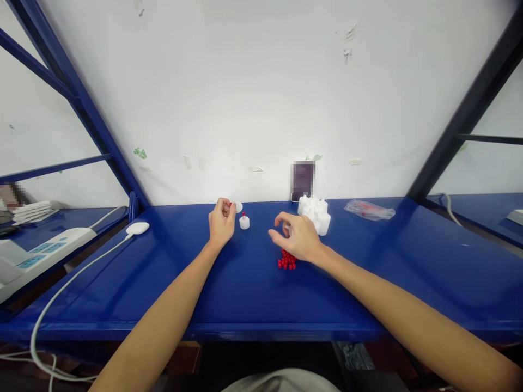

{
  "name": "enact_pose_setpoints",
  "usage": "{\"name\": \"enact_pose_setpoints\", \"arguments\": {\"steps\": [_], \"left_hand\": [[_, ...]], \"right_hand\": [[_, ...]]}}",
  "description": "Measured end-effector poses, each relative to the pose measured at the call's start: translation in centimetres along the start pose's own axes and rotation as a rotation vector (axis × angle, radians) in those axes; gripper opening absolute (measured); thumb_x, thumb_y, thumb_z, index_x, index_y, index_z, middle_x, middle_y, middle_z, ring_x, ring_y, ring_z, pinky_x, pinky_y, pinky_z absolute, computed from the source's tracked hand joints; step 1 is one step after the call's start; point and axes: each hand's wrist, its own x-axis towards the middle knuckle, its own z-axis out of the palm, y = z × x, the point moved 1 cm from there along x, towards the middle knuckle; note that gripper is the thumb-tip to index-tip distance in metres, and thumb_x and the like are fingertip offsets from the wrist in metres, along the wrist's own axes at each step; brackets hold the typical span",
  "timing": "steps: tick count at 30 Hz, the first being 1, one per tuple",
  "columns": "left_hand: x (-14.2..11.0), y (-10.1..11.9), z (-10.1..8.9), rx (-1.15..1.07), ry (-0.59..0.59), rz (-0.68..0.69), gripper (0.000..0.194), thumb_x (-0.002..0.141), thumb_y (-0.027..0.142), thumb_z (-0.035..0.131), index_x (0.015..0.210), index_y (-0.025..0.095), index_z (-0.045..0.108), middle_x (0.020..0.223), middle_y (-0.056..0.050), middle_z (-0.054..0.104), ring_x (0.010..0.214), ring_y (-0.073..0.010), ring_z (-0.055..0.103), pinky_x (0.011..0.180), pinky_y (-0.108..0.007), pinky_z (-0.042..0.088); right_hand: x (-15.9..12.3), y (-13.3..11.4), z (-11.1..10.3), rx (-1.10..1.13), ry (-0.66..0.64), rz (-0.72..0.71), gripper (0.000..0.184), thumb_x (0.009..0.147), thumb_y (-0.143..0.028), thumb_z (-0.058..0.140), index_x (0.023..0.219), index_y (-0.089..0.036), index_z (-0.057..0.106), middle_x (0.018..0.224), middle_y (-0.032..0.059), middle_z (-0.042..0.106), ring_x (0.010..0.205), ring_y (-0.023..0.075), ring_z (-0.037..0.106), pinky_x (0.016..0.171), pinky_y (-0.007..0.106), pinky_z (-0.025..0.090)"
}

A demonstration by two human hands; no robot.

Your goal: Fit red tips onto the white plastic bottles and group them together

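Note:
My left hand (222, 223) is closed around a small white cap with a red tip (236, 206), held just above the blue table (245, 294). Right beside it stands another white cap with a red tip (244, 221). My right hand (297, 236) hovers with fingers curled in a loose pinch over a pile of several small red beads (287, 260); whether it holds one is hidden. A cluster of white caps (315, 213) lies just behind the right hand.
A clear plastic bag with red pieces (370, 209) lies at the back right. A blurred dark card (303, 180) leans on the white wall. At the left are a white power strip (44, 251), its cable (61, 294) and a white plug (138, 228). Blue frame struts rise on both sides.

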Motion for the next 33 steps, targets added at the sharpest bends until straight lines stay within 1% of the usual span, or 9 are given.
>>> {"name": "enact_pose_setpoints", "arguments": {"steps": [3,8,17,21,23,25,28,30,33], "left_hand": [[-0.2,0.1,0.2,0.110,-0.090,0.036,0.017,0.092,0.037,0.050,0.092,0.021,0.054,0.060,0.007,0.043,0.054,-0.0105,0.042,0.059,-0.023,0.033],[-0.3,0.4,0.5,0.312,-0.272,0.074,0.014,0.091,0.034,0.050,0.094,0.023,0.058,0.059,0.005,0.046,0.054,-0.0131,0.046,0.058,-0.025,0.029],[-0.6,0.8,0.5,0.314,-0.271,0.025,0.024,0.092,0.037,0.049,0.110,0.024,0.056,0.062,0.005,0.049,0.057,-0.0139,0.051,0.058,-0.025,0.032],[-0.9,2.3,0.3,0.226,-0.280,0.144,0.022,0.090,0.033,0.050,0.107,0.021,0.058,0.064,0.005,0.048,0.057,-0.0125,0.048,0.061,-0.024,0.035],[-1.7,3.5,0.4,0.158,-0.438,0.261,0.015,0.087,0.029,0.053,0.094,0.019,0.062,0.063,0.004,0.049,0.057,-0.0115,0.046,0.060,-0.024,0.035],[-2.8,4.7,0.8,0.097,-0.710,0.332,0.009,0.082,0.024,0.056,0.077,0.019,0.062,0.060,0.004,0.049,0.054,-0.0101,0.043,0.056,-0.023,0.034],[-4.2,5.7,1.3,-0.013,-1.040,0.298,0.008,0.077,0.020,0.059,0.070,0.017,0.062,0.059,0.003,0.053,0.050,-0.0084,0.043,0.051,-0.022,0.033],[-4.6,6.0,1.4,-0.090,-1.110,0.252,0.004,0.074,0.017,0.060,0.074,0.017,0.064,0.062,0.003,0.055,0.051,-0.0080,0.045,0.051,-0.021,0.035],[-4.7,6.2,1.4,-0.176,-1.114,0.204,0.012,0.073,0.015,0.060,0.083,0.016,0.067,0.063,0.002,0.057,0.052,-0.0081,0.047,0.052,-0.020,0.038]], "right_hand": [[-0.2,-0.3,-0.2,0.021,0.007,-0.032,0.025,0.086,-0.041,0.053,0.077,-0.019,0.061,0.056,-0.0026,0.056,0.051,0.0125,0.050,0.057,0.027,0.031],[-0.1,-0.4,0.1,-0.026,-0.029,-0.019,0.024,0.088,-0.037,0.051,0.078,-0.020,0.062,0.055,-0.0029,0.055,0.052,0.0129,0.049,0.058,0.027,0.029],[-0.1,-0.3,0.2,-0.050,-0.031,-0.007,0.021,0.089,-0.033,0.052,0.077,-0.020,0.063,0.056,-0.0034,0.055,0.054,0.0124,0.049,0.059,0.027,0.029],[-0.1,-0.2,0.0,-0.008,-0.034,-0.045,0.023,0.092,-0.031,0.046,0.080,-0.020,0.063,0.058,-0.0026,0.056,0.056,0.0136,0.051,0.060,0.027,0.031],[-0.1,-0.1,-0.2,0.022,-0.025,-0.077,0.026,0.094,-0.029,0.041,0.082,-0.020,0.062,0.060,-0.0014,0.058,0.059,0.0150,0.054,0.062,0.027,0.034],[0.0,0.1,-0.4,0.052,-0.004,-0.101,0.027,0.095,-0.028,0.038,0.084,-0.020,0.062,0.066,0.0006,0.061,0.063,0.0165,0.057,0.065,0.028,0.037],[0.0,0.3,-0.4,0.078,0.012,-0.114,0.028,0.095,-0.027,0.036,0.085,-0.020,0.061,0.073,0.0025,0.064,0.067,0.0174,0.059,0.068,0.029,0.039],[0.1,0.3,-0.4,0.075,0.007,-0.112,0.028,0.095,-0.027,0.036,0.084,-0.020,0.060,0.074,0.0029,0.065,0.069,0.0177,0.059,0.069,0.029,0.040],[0.1,0.3,-0.4,0.063,-0.003,-0.104,0.027,0.095,-0.028,0.037,0.084,-0.020,0.060,0.075,0.0031,0.066,0.070,0.0179,0.060,0.070,0.029,0.040]]}}
